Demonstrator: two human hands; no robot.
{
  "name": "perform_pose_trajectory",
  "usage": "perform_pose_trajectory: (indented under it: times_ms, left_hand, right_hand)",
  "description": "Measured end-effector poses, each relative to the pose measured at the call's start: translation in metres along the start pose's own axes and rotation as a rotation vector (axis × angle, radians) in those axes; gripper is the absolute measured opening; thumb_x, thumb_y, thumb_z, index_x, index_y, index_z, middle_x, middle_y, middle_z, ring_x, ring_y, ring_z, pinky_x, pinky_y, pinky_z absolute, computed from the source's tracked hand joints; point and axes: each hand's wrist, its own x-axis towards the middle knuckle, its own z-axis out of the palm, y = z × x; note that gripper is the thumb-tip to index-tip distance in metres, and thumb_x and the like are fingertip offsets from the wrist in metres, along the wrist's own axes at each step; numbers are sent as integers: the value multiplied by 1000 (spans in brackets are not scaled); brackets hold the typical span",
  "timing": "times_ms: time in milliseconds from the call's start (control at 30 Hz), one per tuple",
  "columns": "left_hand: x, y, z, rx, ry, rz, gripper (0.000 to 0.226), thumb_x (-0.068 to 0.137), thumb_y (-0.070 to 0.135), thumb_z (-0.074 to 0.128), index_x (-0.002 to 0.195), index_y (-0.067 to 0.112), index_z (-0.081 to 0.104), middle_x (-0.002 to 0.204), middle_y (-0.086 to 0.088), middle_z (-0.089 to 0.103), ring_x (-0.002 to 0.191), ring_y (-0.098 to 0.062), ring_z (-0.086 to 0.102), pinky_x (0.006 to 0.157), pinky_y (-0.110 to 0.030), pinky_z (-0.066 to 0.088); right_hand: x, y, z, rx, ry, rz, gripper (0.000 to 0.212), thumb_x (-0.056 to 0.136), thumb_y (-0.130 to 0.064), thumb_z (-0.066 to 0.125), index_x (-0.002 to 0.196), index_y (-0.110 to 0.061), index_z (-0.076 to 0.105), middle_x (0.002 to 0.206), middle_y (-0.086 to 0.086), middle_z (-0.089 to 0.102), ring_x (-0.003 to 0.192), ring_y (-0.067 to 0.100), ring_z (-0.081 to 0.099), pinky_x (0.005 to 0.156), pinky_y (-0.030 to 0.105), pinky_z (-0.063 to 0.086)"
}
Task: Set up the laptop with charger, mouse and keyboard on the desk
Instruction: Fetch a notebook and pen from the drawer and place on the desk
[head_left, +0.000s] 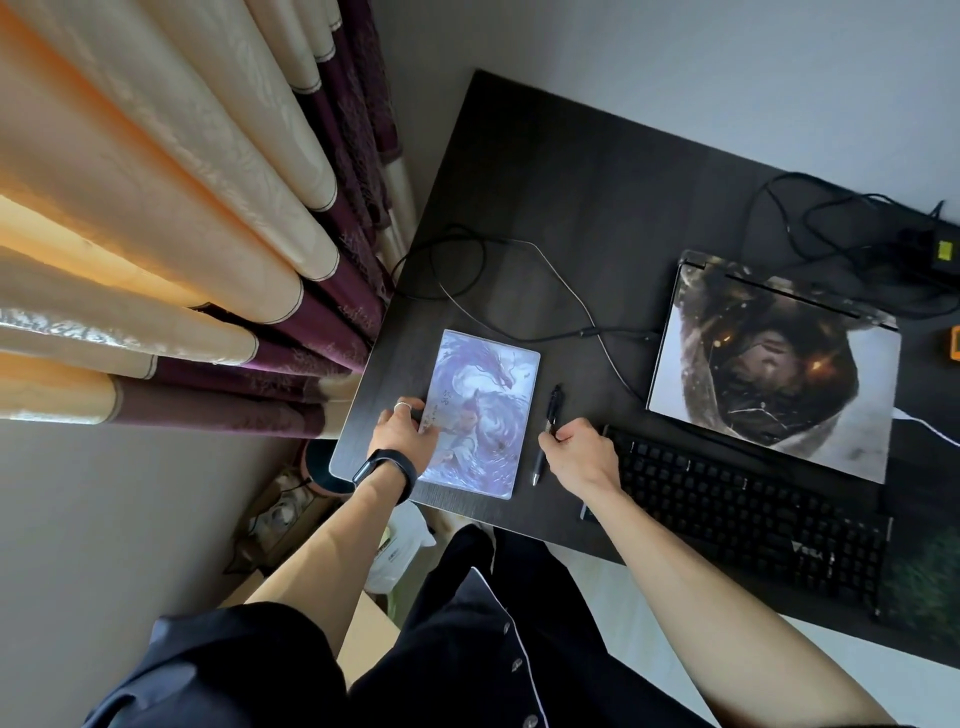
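Left hand (402, 434) pinching the printed pad (483, 415) by its edge, right hand (582, 449) pinching the pen (553, 410), well apart.
I've got the closed laptop (774, 364) off right on the bench (545, 182), beyond the keyboard (753, 514); right hand's nearer.

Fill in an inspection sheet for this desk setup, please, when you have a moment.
Surface: dark desk.
Job's things: closed laptop; black keyboard in front of it; charger brick far right; no mouse seen.
Clutter: dragon-print pad; pen; orange object at right edge.
Hands: left hand holds the pad's edge; right hand grips the pen.
Cables: a cable leaves the laptop's left side; charger lead loops behind it.
Surroundings: curtains left; bag on floor.
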Motion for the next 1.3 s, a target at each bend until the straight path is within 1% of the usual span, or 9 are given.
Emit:
perform_pose_trajectory:
  times_ms: [167, 300, 400, 700, 900, 1000, 1100, 1200, 1300]
  left_hand:
    - [-12, 8, 0, 89, -11, 60, 37, 89, 25, 54, 126, 22, 50, 126, -8, 45, 110, -30, 54, 100, -40, 44]
    - [-28, 33, 9, 158, 9, 154, 43, 92, 25, 54, 134, 21, 49, 138, -8, 40, 127, -28, 40, 103, -37, 38]
    - [-43, 57, 27, 154, -13, 238, 42, 92, 24, 53, 134, 22, 50, 143, -4, 39, 129, -25, 41, 103, -35, 38]
    - [-102, 124, 121, 328, -119, 523, 46, 92, 28, 52, 137, 22, 48, 143, -3, 42, 131, -27, 38, 108, -37, 36]
    - [-151, 150, 194, 468, -37, 658, 63, 88, 38, 56, 147, 27, 38, 160, -5, 21, 142, -28, 28, 115, -41, 29]
    - [-167, 153, 225, 574, -41, 643, 70, 87, 44, 56, 151, 34, 29, 162, -4, 13, 146, -30, 19, 118, -46, 22]
    - [-180, 152, 248, 634, -46, 524, 74, 88, 50, 52, 152, 43, 15, 164, 1, 0, 150, -27, 5, 118, -48, 16]
    - [-185, 147, 256, 653, -46, 425, 75, 91, 54, 48, 152, 47, 5, 164, 5, -9, 150, -23, -4, 119, -50, 13]
    - [-186, 145, 259, 700, -35, 405, 76, 92, 55, 45, 151, 49, -2, 163, 7, -11, 150, -21, -8, 119, -50, 11]
  right_hand:
    - [-23, 18, -20, 148, 22, -44, 25, 86, -49, 54, 100, -29, 59, 87, -9, 74, 94, 19, 70, 90, 36, 54]
    - [-41, 42, -39, 248, 66, -75, 17, 88, -44, 59, 98, -31, 61, 88, -12, 72, 90, 18, 72, 89, 38, 55]
    - [-53, 63, -55, 296, 92, -86, 7, 91, -39, 62, 93, -32, 61, 87, -12, 71, 87, 19, 73, 87, 39, 56]
    - [-70, 160, -115, 278, 192, -97, 18, 96, -33, 61, 109, -22, 66, 96, -12, 68, 91, 9, 65, 82, 23, 47]
    - [-63, 258, -152, 135, 285, -126, 25, 96, -35, 61, 119, -25, 62, 124, -4, 58, 115, 17, 56, 95, 29, 48]
    - [-57, 301, -166, 6, 272, -107, 42, 96, -40, 59, 135, -26, 54, 145, 0, 46, 130, 24, 44, 100, 35, 45]
    - [-51, 333, -171, -149, 207, -102, 60, 96, -46, 54, 152, -33, 35, 165, 3, 18, 148, 30, 22, 113, 41, 36]
    - [-47, 350, -173, -288, 124, -138, 68, 97, -50, 47, 157, -39, 18, 169, 3, -2, 153, 33, 7, 121, 43, 22]
    - [-45, 363, -175, -294, 48, -167, 71, 97, -52, 46, 158, -40, 12, 168, 1, -12, 155, 29, 0, 123, 43, 19]
